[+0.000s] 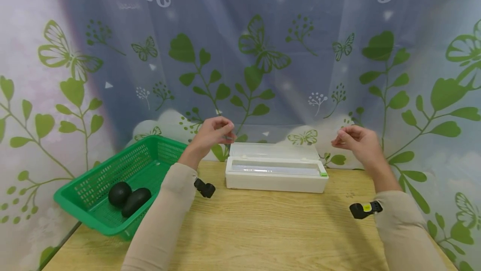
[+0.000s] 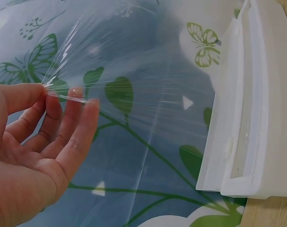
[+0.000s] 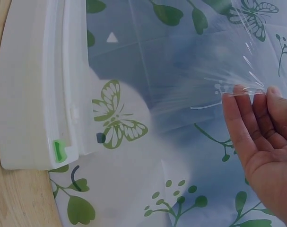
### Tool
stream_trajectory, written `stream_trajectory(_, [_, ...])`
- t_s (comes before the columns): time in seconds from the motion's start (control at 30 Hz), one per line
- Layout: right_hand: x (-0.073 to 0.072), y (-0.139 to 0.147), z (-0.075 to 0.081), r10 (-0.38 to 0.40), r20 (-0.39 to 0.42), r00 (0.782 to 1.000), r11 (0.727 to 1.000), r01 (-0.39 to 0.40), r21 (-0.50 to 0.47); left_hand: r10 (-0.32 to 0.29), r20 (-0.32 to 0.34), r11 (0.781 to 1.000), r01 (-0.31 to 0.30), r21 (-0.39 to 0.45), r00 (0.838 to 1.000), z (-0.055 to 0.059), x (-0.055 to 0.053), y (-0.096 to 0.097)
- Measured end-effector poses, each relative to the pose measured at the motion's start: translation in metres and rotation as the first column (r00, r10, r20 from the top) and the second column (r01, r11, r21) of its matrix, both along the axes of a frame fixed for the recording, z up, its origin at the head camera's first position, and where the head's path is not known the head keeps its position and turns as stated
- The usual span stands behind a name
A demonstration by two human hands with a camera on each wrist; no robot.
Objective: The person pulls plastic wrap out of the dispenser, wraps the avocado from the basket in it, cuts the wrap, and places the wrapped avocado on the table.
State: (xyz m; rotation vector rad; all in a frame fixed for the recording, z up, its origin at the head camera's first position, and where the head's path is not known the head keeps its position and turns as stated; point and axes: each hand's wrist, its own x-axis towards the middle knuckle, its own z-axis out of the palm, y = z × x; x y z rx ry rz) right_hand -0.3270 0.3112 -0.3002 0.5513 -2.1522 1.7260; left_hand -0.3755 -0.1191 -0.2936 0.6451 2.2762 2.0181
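Observation:
Between both hands a clear sheet of plastic wrap (image 2: 134,90) is stretched, with creases fanning out from where it is pinched. My left hand (image 1: 216,133) pinches one corner between thumb and fingers, above the left end of a white wrap dispenser box (image 1: 276,182). The opposite corner is pinched by my right hand (image 1: 357,141), up and to the right of the box. In the right wrist view the wrap (image 3: 238,75) gathers at the fingertips. The dispenser's lid (image 1: 274,152) stands raised at the back, and a green cutter slider (image 3: 60,150) sits at its right end.
At the left stands a green plastic basket (image 1: 86,216) holding two dark, rounded items (image 1: 136,202). The wooden table (image 1: 270,229) runs in front of the dispenser. A patterned curtain (image 1: 240,54) with butterflies and leaves hangs close behind.

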Motion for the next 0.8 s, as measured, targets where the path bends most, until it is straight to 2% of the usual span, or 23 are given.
stream_trajectory(0.13, [0.002,-0.002,0.004,0.008,-0.01,1.0,1.0,-0.009,-0.023,-0.003,-0.007,1.0,0.003,0.006,1.0,0.002,0.002,0.0])
stream_trajectory(0.37, [0.006,-0.005,0.009,-0.01,-0.026,1.0,1.0,0.01,-0.007,0.004,-0.007,1.0,-0.004,0.011,1.0,0.007,0.005,-0.001])
stream_trajectory(0.57, [0.007,-0.009,0.015,-0.034,-0.057,0.998,0.999,0.034,-0.005,0.006,-0.049,1.0,-0.005,0.016,0.999,0.013,0.007,-0.004])
stream_trajectory(0.67, [0.008,-0.011,0.019,-0.049,-0.081,0.996,0.999,0.051,0.019,0.019,-0.067,1.0,-0.017,0.022,0.998,0.015,0.007,-0.005])
stream_trajectory(0.8, [0.009,-0.014,0.023,-0.06,-0.094,0.994,0.997,0.064,0.043,0.036,-0.051,0.999,-0.034,0.036,0.998,0.017,0.007,-0.006])
